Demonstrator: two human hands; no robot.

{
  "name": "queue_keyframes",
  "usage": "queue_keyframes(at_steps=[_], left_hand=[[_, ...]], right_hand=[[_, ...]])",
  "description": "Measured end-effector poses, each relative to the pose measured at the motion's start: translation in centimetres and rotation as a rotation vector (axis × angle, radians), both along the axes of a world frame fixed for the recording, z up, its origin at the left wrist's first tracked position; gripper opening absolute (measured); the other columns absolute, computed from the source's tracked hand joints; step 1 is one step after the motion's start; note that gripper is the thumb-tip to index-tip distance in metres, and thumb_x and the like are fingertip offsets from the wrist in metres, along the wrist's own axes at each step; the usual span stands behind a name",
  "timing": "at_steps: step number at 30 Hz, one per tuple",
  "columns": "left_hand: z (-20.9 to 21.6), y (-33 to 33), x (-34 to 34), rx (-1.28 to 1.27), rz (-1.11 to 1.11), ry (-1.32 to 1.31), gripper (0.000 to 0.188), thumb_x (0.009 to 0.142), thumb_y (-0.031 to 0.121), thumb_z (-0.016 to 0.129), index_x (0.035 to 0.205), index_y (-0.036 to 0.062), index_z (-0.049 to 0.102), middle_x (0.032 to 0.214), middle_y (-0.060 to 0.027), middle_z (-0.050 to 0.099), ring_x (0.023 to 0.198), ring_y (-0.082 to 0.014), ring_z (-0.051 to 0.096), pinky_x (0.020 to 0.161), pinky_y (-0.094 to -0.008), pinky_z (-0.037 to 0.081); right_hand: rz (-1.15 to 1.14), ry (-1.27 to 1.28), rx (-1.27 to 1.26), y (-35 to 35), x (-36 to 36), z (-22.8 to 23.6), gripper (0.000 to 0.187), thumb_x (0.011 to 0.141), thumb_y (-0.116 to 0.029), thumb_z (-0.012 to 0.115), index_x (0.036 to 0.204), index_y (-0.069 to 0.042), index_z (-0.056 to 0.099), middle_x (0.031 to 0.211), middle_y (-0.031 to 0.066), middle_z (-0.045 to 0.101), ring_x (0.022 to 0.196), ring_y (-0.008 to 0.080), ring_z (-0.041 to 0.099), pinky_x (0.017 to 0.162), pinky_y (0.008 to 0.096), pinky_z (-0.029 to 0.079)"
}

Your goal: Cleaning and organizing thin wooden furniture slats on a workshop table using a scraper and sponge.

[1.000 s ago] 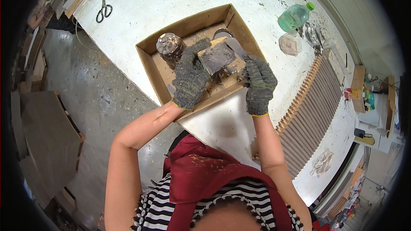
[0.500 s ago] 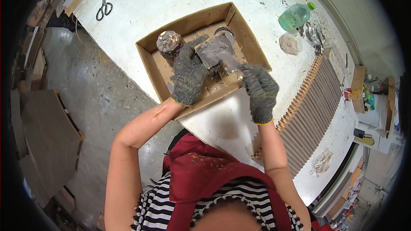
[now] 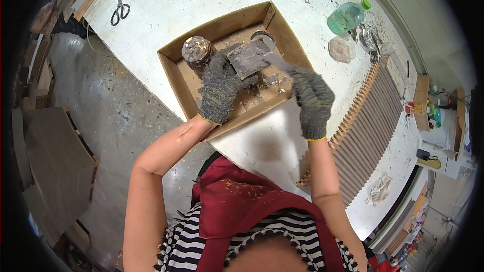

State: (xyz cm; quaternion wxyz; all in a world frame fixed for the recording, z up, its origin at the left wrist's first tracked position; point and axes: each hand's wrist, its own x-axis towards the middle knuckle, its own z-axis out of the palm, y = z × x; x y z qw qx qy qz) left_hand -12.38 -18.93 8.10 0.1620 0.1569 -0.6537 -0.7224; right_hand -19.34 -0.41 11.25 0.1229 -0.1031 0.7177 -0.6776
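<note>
My left hand (image 3: 221,88), in a dark grey knitted glove, is closed round a small flat block coated with grey-brown paste (image 3: 248,58). The block is held above a shallow cardboard box (image 3: 237,123). A putty knife (image 3: 278,62) sits in the gloved grip of my right hand (image 3: 313,102), its metal blade pointing left at the block's right edge. Glove and fingers hide the handle. Inside the box, a paste-crusted jar (image 3: 197,50) stands left of the block. A round tin or lid (image 3: 265,41) lies behind it, among scattered crumbs.
Black scissors (image 3: 120,12) lie at the table's far left. To the right are a green-capped bottle (image 3: 348,17), a clear faceted dish (image 3: 342,49) and a long row of thin wooden strips (image 3: 367,133). Crumpled plastic (image 3: 379,190) lies nearer the right edge.
My right hand has shifted slightly right and away from me, drawing the blade from over the paste to the block's right edge. My left hand keeps hold of the block.
</note>
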Motion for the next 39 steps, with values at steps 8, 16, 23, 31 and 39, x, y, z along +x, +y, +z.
queue_keyframes(at_steps=[8,16,23,31,39], left_hand=[[-0.1,0.0,0.4,-0.063,-0.034,0.026,0.037,0.09,0.008,0.062,0.126,0.0004,0.053,0.119,-0.0109,0.061,0.108,-0.0208,0.057,0.096,-0.0323,0.046],[0.1,0.2,0.2,-0.143,-0.011,-0.014,0.053,0.081,0.01,0.074,0.128,0.0013,0.051,0.12,-0.0097,0.061,0.11,-0.0206,0.057,0.096,-0.0324,0.047],[0.1,0.0,0.3,0.058,0.038,-0.021,0.059,0.076,0.01,0.079,0.127,0.0024,0.051,0.12,-0.0094,0.061,0.108,-0.02,0.058,0.094,-0.0329,0.048],[0.4,0.0,0.4,-0.043,-0.01,-0.013,0.047,0.084,0.007,0.071,0.127,0.0014,0.052,0.123,-0.0106,0.059,0.111,-0.0194,0.056,0.097,-0.0314,0.046],[-0.3,0.2,0.3,-0.003,0.007,0.051,0.042,0.087,0.007,0.066,0.126,0.0007,0.053,0.119,-0.0115,0.06,0.108,-0.0202,0.057,0.096,-0.0323,0.046]], right_hand=[[0.123,0.351,0.161,-0.3,-1.7,-0.9,0.019,0.092,-0.008,0.06,0.105,0.0,0.07,0.089,0.0015,0.065,0.071,0.0073,0.056,0.059,0.0214,0.046],[0.059,0.99,0.541,0.0,-1.8,0.0,0.022,0.082,-0.008,0.066,0.104,-0.008,0.071,0.089,0.0088,0.068,0.071,0.0208,0.062,0.063,0.0329,0.05],[0.309,1.103,0.84,1.1,0.0,0.4,0.031,0.075,-0.004,0.067,0.104,-0.014,0.071,0.087,0.0094,0.067,0.08,0.0287,0.063,0.068,0.0408,0.05],[0.091,0.273,0.277,0.0,0.0,1.2,0.022,0.088,-0.009,0.063,0.108,-0.007,0.07,0.091,0.0089,0.069,0.071,0.0175,0.062,0.063,0.029,0.051],[-0.045,-0.092,0.035,0.1,-2.1,-0.2,0.02,0.091,-0.013,0.063,0.102,0.002,0.07,0.081,0.0018,0.064,0.057,0.0039,0.048,0.047,0.0186,0.036]])
